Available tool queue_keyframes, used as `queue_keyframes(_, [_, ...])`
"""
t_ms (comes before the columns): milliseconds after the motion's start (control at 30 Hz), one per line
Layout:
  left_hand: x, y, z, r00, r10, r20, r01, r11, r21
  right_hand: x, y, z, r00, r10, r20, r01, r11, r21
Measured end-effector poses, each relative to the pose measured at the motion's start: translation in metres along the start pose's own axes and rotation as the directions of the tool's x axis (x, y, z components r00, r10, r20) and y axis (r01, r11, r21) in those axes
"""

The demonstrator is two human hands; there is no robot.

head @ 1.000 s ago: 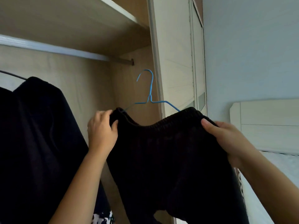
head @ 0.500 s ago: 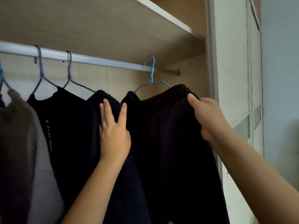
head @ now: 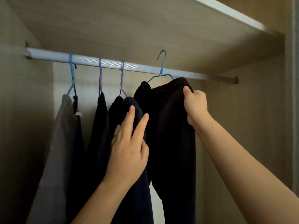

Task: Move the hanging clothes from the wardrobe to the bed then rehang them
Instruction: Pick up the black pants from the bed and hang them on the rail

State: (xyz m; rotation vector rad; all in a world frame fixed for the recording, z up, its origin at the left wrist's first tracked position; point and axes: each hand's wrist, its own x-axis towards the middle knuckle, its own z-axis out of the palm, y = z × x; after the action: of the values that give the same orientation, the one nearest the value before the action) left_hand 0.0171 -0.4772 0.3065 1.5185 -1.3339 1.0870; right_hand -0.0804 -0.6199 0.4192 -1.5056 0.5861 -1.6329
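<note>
Holding the black soft trousers (head: 169, 126) on a thin blue wire hanger (head: 162, 68), my right hand (head: 195, 105) pinches the waistband; my left hand (head: 129, 147) lies flat, fingers (head: 131, 117) spread, on dark hanging clothes (head: 123, 113).

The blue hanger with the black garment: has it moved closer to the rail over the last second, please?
Yes. The blue hanger rose toward the rail; its hook now reaches above it, apparently not yet hooked on.
</note>
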Motion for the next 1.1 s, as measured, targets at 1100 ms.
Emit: queue_keyframes(1100, [-0.023,-0.007,-0.02,0.996,-0.075,0.042,0.066,0.982,0.176,-0.063,0.047,0.005,0.946,-0.084,0.314,0.18,0.939,-0.292])
